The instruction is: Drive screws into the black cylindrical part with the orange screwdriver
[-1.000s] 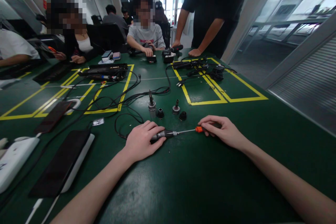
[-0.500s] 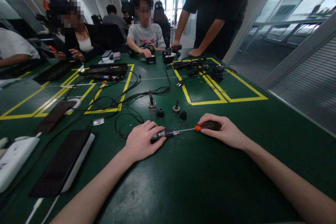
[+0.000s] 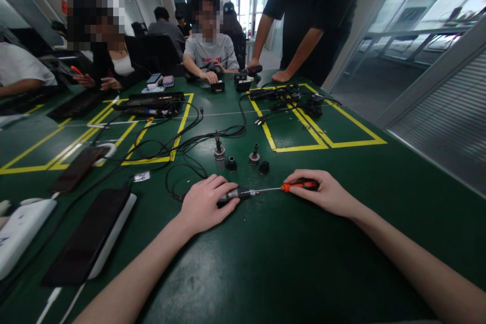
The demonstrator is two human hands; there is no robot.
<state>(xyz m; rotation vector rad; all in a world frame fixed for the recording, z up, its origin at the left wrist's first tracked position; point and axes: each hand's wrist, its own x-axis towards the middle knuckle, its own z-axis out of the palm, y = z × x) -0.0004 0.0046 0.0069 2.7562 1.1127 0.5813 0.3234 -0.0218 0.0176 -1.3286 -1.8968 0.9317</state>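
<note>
My left hand point(image 3: 208, 203) is wrapped round a dark grey corded tool point(image 3: 234, 194) lying on the green table point(image 3: 243, 263). In my right hand point(image 3: 327, 191) is a screwdriver point(image 3: 301, 185) with an orange and black handle, its fingers closed on it. The screwdriver's thin shaft points left and its tip meets the tool's metal front end. Just beyond stand a tall metal fitting point(image 3: 219, 151), a shorter metal fitting point(image 3: 254, 156) and two black caps, one point(image 3: 231, 164) on the left and another point(image 3: 264, 167) on the right.
At the left lie a black phone point(image 3: 85, 235), another phone point(image 3: 77, 168) and a white power strip point(image 3: 23, 233). Black cables point(image 3: 190, 142) cross the table. Yellow tape point(image 3: 301, 148) marks rectangles. A seated person point(image 3: 210, 50) and a standing person's forearm point(image 3: 306, 50) are across the table.
The screwdriver's handle has turned in my right hand, so more orange shows on it. My left hand has stayed on the tool.
</note>
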